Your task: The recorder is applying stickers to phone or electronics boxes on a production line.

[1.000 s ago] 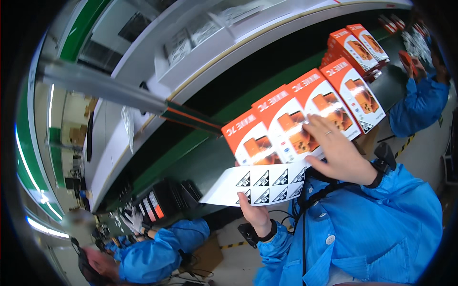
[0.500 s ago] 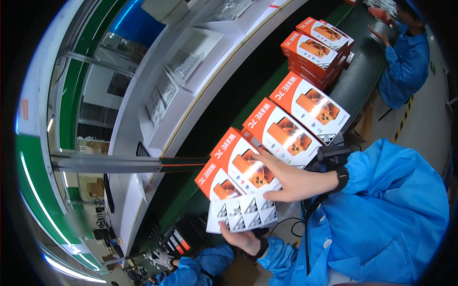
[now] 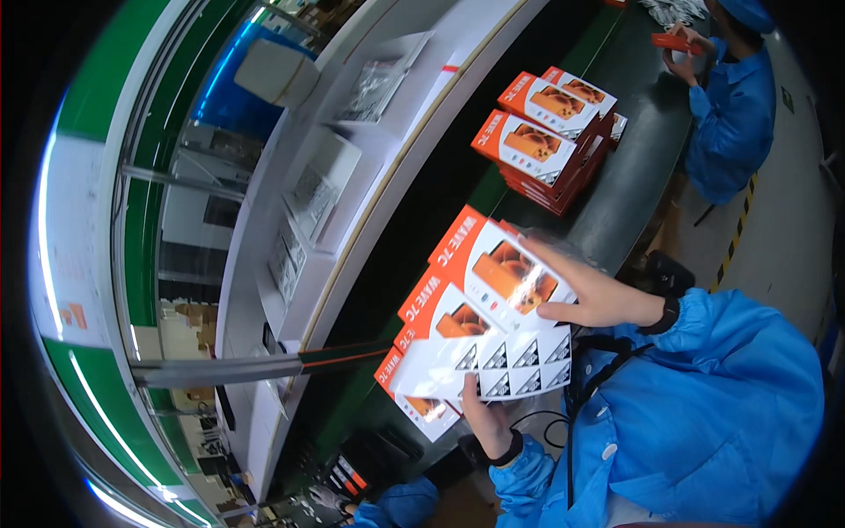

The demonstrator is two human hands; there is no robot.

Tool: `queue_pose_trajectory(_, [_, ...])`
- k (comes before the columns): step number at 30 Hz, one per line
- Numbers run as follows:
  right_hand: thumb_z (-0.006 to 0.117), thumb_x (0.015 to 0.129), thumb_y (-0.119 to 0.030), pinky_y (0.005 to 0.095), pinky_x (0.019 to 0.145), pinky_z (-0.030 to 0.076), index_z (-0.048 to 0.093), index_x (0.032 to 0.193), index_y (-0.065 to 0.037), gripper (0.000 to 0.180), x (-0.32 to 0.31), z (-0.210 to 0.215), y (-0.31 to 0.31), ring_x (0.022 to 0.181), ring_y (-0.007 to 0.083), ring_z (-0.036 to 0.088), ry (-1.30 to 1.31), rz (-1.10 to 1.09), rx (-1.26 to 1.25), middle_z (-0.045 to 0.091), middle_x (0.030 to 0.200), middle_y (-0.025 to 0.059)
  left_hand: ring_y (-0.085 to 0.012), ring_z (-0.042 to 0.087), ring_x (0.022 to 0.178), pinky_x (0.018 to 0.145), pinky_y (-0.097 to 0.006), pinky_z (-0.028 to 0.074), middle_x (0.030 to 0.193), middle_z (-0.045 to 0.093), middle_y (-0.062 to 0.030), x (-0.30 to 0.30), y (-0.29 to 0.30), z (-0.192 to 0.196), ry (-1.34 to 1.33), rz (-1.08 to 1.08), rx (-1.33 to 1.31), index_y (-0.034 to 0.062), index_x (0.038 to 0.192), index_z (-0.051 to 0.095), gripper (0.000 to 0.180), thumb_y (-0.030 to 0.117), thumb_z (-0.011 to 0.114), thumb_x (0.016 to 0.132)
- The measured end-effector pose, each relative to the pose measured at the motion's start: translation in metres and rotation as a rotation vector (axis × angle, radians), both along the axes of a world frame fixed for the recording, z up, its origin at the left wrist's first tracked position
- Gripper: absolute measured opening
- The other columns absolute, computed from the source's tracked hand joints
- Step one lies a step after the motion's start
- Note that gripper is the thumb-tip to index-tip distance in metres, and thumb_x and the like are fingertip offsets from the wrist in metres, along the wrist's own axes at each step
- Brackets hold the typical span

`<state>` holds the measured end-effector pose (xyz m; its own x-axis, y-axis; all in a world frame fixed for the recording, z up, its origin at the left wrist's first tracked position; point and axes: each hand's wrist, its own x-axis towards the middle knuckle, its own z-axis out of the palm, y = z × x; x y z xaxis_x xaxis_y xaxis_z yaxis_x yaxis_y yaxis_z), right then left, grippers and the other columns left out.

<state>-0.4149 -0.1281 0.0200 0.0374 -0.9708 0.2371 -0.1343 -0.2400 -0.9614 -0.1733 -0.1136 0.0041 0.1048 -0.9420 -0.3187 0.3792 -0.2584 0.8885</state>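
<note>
Shifted up the row since the earlier frame, the right hand (image 3: 591,289) is laid on the end box (image 3: 506,277); whether it is clenched cannot be told. That box's long axis is set back to front, red end toward the workbench's (image 3: 642,150) rear edge. Near the front edge, the label sheet (image 3: 488,356) is gripped by the left hand (image 3: 488,422), its long axis left to right

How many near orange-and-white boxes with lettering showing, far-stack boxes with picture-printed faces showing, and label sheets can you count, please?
Near orange-and-white boxes: 4
Far-stack boxes: 3
Label sheet: 1
Total: 8
</note>
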Motion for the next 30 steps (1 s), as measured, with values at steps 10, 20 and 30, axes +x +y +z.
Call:
queue_pose_trajectory(10, [0.062,0.085,-0.014,0.0327,0.106,0.033,0.024,0.144,-0.001,0.071,-0.098,-0.007,0.022,0.131,0.0198,0.037,-0.757,0.164,0.12,0.036,0.143,0.0122,-0.0301,0.055,0.11,0.095,-0.044,0.044,0.122,0.054,-0.0175,-0.083,0.049,-0.004,-0.078,-0.039,-0.065,-0.0058,0.125,0.044,0.05,0.024,0.045,0.085])
queue_pose_trajectory(20, [0.063,0.078,-0.025,0.0308,0.098,0.042,0.037,0.137,0.001,0.069,-0.274,-0.147,0.081,0.118,0.0186,0.051,-0.65,-0.341,0.448,0.049,0.131,0.0125,-0.0175,0.054,0.101,0.09,-0.029,0.041,0.108,0.059,-0.0093,-0.258,0.043,-0.157,-0.043,-0.682,0.262,-0.0068,0.112,0.054,0.034,0.02,0.053,0.092])
queue_pose_trajectory(30, [0.05,0.085,-0.008,0.032,0.106,0.031,0.035,0.14,-0.003,0.057,-0.28,-0.334,0.002,0.129,0.0203,0.038,-0.398,-0.208,0.558,0.039,0.141,0.0116,-0.026,0.055,0.099,0.089,-0.035,0.04,0.105,0.06,-0.0149,-0.28,-0.031,-0.339,-0.271,-0.408,0.131,-0.0099,0.108,0.053,0.033,0.018,0.047,0.093])
